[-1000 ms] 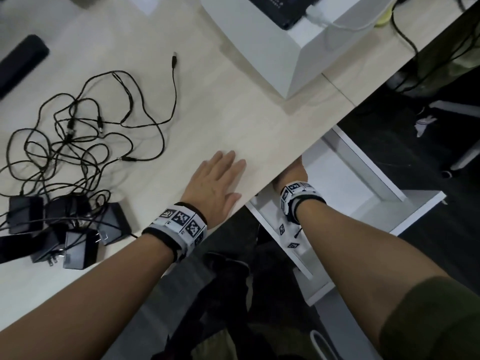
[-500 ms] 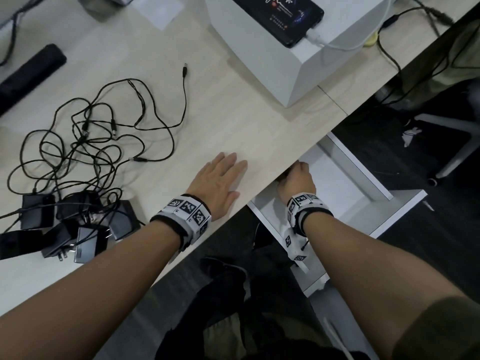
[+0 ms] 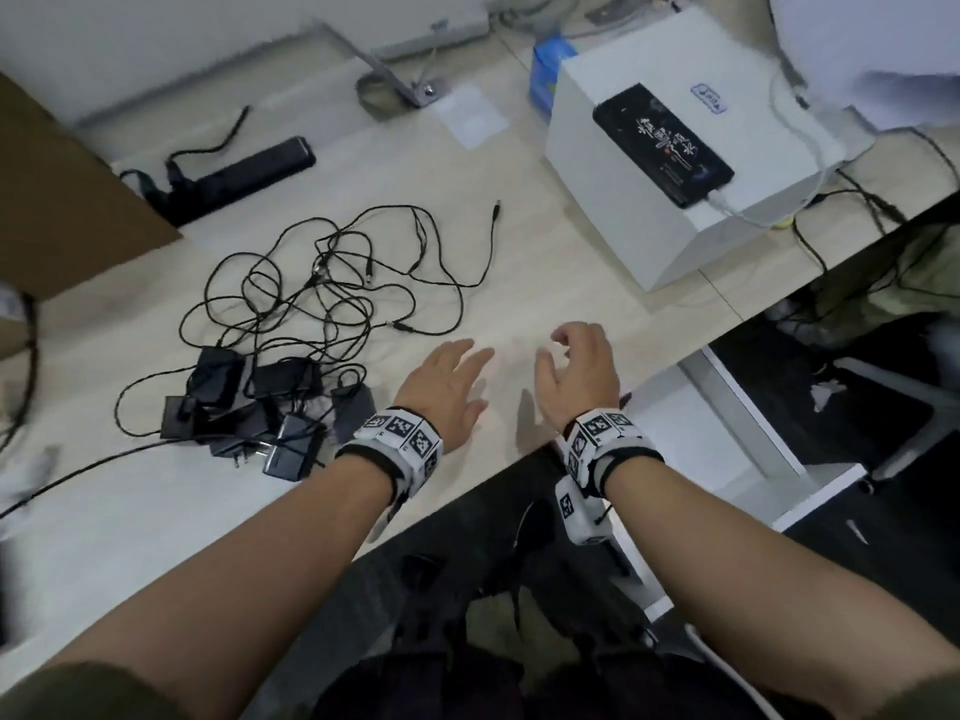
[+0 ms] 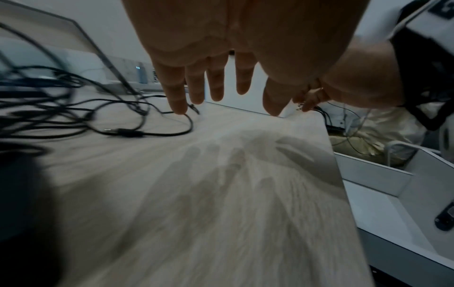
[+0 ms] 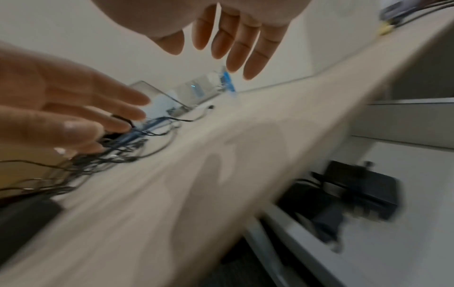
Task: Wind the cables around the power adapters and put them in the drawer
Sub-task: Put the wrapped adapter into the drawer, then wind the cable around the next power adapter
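On the desk (image 3: 545, 262), left of both hands, sits a pile of black adapters (image 3: 249, 402) with their cables (image 3: 332, 283) sprawled in one loose tangle behind them. Left hand (image 3: 441, 392) hovers palm-down over bare wood just right of the pile, fingers straight and spread, holding nothing. Right hand (image 3: 576, 376) is next to it, fingers loosely curled, also empty. The drawer (image 3: 748, 423) is pulled out under the desk edge on the right, and the right wrist view shows at least one wound adapter already lying in it (blurry, so can't say how many).

My guess on handling: the bricks look small, rigid and light, easy to pinch by the body. The cords are thin and floppy, and they loop over each other, so yanking one adapter will probably drag its neighbours along. I'd grab one brick at the edge of the pile with the left, then run the right along its cord to free it before wrapping. Watch the prongs sticking out on a couple of them.

Other stuff: a white box (image 3: 670, 200) with a phone (image 3: 662, 142) charging on top, a black power strip (image 3: 239, 174) at the back, cardboard (image 3: 62, 200) at the far left. None of it blocks the path from pile to drawer; the tangle itself is the real obstacle.
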